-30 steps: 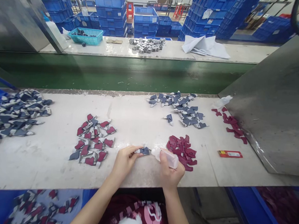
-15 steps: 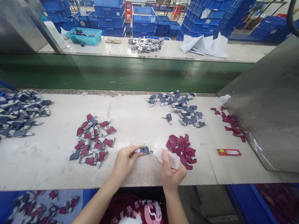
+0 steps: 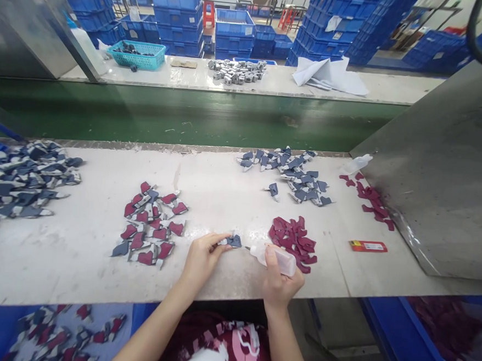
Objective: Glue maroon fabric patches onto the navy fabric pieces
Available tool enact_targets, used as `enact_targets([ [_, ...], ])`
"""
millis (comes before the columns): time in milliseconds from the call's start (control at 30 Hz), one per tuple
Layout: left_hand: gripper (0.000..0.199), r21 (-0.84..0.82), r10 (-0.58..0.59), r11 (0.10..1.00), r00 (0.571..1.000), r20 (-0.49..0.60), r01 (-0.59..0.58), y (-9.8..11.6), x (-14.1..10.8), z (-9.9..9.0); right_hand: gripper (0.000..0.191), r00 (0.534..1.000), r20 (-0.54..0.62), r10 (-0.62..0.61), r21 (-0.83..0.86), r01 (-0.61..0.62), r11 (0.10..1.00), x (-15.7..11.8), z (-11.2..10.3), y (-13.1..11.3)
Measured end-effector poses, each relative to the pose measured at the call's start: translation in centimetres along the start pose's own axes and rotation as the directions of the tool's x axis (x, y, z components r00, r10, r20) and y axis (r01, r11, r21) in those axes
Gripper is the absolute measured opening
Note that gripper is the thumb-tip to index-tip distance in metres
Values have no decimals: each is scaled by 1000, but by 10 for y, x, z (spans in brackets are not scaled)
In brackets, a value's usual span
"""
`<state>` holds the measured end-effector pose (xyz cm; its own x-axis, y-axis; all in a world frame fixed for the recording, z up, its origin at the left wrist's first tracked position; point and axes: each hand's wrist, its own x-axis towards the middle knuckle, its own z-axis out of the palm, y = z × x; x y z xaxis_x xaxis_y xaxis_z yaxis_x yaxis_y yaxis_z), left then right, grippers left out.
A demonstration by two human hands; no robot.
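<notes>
Left hand [image 3: 202,261] is closed in a pinch on a small blue-grey cut piece [image 3: 233,241], held by its left end, low over the white bench [image 3: 73,268]. Can't tell if the piece touches the top. It looks like thin, light fabric or synthetic leather, probably limp, so I'd take it by the edge and keep the free end clear.

Right hand [image 3: 281,279] is clenched round a translucent squeeze bottle [image 3: 275,259]. The bottle looks light and soft-walled; contents can't be made out. Best hold is the body, away from the thin nozzle [image 3: 247,247].

Bottle's long axis lies near level, nozzle pointing left at the piece, tip just apart from it. The piece's long axis runs roughly left-right, in line with the bottle.

Maroon cut pieces [image 3: 293,242] sit just past the bottle; two-tone stitched pieces [image 3: 149,226] lie left of the left hand.
</notes>
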<state>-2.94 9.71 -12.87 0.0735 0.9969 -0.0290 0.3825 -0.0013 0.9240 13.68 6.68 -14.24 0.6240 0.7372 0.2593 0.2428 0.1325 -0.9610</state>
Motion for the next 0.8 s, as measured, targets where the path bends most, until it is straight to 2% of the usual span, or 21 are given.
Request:
enact_targets([
  [367,24,0,29,1000,1000,4,-29,0,0,-1,35,999,4,53,-24,-53,998,1,3,3],
  [600,24,8,41,999,999,-6,-41,0,0,0,34,1000,15,1,0,-1,1000,-1,-1,2],
  [800,24,-14,40,999,999,7,-40,0,-1,-1,38,1000,-12,25,-14,-25,1000,1,0,-1],
])
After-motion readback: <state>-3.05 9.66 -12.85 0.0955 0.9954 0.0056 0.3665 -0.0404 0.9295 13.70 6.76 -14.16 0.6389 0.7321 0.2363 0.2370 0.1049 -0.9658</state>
